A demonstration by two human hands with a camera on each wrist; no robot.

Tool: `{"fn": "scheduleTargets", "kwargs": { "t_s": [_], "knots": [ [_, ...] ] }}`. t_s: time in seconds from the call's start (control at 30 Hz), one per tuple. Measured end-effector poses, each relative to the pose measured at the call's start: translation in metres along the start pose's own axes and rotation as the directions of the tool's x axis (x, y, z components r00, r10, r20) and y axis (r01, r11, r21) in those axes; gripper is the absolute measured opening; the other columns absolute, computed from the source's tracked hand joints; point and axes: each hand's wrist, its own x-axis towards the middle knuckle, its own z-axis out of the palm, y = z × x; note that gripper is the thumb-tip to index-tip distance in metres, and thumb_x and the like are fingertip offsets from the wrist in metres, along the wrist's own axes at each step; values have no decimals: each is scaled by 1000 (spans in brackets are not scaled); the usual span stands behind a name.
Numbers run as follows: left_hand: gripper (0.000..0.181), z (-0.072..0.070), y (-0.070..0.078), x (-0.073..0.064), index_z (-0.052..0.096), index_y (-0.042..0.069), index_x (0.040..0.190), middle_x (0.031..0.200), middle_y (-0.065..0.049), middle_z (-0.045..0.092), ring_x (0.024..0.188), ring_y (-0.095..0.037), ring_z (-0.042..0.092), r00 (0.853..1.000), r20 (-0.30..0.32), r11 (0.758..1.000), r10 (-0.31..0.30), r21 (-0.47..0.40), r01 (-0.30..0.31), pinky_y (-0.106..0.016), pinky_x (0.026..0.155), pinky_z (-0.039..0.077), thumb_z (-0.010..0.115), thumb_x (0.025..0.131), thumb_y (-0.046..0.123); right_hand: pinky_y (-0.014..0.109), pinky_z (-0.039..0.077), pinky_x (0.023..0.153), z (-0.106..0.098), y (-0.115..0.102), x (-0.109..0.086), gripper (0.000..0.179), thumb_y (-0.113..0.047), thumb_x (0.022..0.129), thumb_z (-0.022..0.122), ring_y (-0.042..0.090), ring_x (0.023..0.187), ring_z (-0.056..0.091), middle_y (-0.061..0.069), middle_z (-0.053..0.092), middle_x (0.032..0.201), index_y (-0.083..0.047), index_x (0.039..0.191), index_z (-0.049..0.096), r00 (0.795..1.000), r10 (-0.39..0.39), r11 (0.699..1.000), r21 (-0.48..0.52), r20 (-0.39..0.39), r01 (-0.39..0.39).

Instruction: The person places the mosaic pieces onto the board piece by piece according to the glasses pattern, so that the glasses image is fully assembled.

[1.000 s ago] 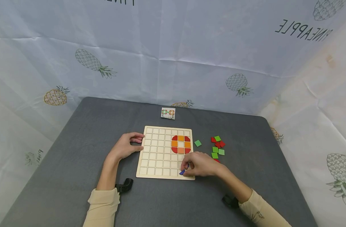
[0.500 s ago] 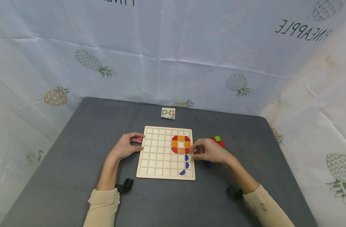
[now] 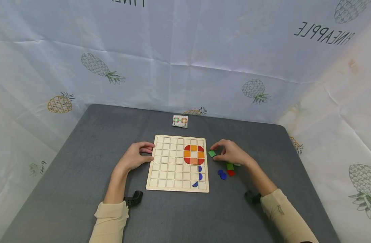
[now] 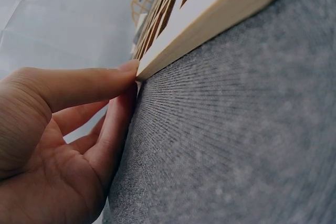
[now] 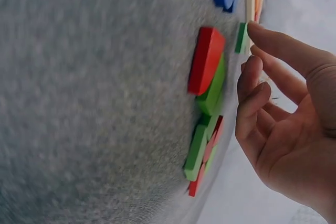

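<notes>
Gray tabletop (image 3: 173,212): left hand (image 3: 133,158), relaxed, only touched wooden grid board (image 3: 167,167) at 10 o'clock, so right hand (image 3: 232,152), pinch unclear around 3-o'clock green square tile (image 3: 212,154), could've shoved it askew.

Screened-off spot, room type unclear: pale creased sheeting (image 3: 137,89) with pineapple prints (image 3: 94,63), mirrored lettering (image 3: 324,33), hung beyond far, left, right edges of grey bench (image 3: 118,123).
</notes>
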Motion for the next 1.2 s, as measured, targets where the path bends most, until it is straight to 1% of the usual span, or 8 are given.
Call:
{"fn": "scheduleTargets", "kwargs": {
  "t_s": [0.13, 0.27, 0.5, 0.6, 0.77, 0.9, 1.0, 1.2],
  "knots": [
    [51, 0, -1, 1, 67, -1, 142, 133, -24, 71, 121, -36, 69, 1000, -2, 1000, -1, 4, 1, -41, 98, 55, 82, 93, 2, 26, 55, 73, -2, 6, 5, 36, -15, 93, 87, 12, 79, 62, 17, 75, 125, -5, 127, 78, 1000, -9, 1000, -8, 28, 9],
    [51, 0, -2, 1, 67, 0, 143, 133, -23, 72, 121, -35, 69, 1000, 0, 1000, -3, 6, 3, -39, 97, 55, 81, 94, 1, 26, 55, 76, -4, 8, 8, 33, -14, 93, 86, 14, 85, 63, 16, 77, 125, -5, 124, 79, 999, -18, 1000, -13, 43, 19],
    [51, -2, 0, 0, 66, -1, 143, 133, -25, 71, 122, -37, 68, 1000, 3, 1000, 4, 4, -4, -41, 97, 56, 81, 94, 2, 25, 53, 72, -3, 7, 9, 27, -18, 94, 86, 12, 78, 61, 12, 74, 111, -6, 117, 79, 999, 20, 999, -44, 42, -18],
    [51, -2, 1, 0, 66, -1, 143, 133, -24, 71, 122, -37, 69, 1000, 2, 1000, -2, 2, 2, -40, 97, 56, 81, 94, 2, 25, 53, 72, -2, 7, 6, 27, -20, 95, 86, 11, 78, 60, 10, 73, 110, -7, 117, 79, 999, 22, 998, -59, 41, -19],
    [51, -1, 1, 0, 67, -1, 143, 133, -24, 71, 121, -36, 69, 1000, 5, 1000, -1, 2, 1, -42, 98, 55, 82, 94, 3, 23, 53, 71, -1, 3, -3, 27, -21, 95, 85, 10, 77, 61, 9, 74, 112, -8, 118, 78, 999, 14, 999, -47, 43, -12],
    [51, -1, 0, 0, 67, -1, 143, 133, -25, 71, 121, -37, 69, 1000, 9, 1000, 4, 0, -4, -43, 98, 55, 82, 94, 3, 24, 52, 67, 2, -5, -11, 29, -23, 96, 85, 9, 73, 59, 9, 73, 113, -9, 119, 77, 999, -20, 999, -25, 39, 21],
    [51, -1, 0, 0, 66, -1, 143, 134, -25, 71, 122, -37, 69, 1000, 9, 1000, 6, 1, -6, -42, 97, 55, 81, 94, 2, 24, 52, 67, 5, -13, -15, 29, -24, 95, 86, 7, 71, 60, 8, 73, 113, -10, 119, 77, 997, -63, 998, -5, 36, 63],
    [51, -2, -2, 0, 66, 0, 144, 134, -24, 71, 123, -37, 68, 1000, 11, 1000, -4, 6, 4, -39, 96, 56, 81, 95, 3, 22, 55, 70, 16, -34, -19, 27, -23, 95, 86, 1, 72, 62, 4, 73, 111, -14, 117, 76, 991, -122, 992, 30, 57, 120]
  ]
}}
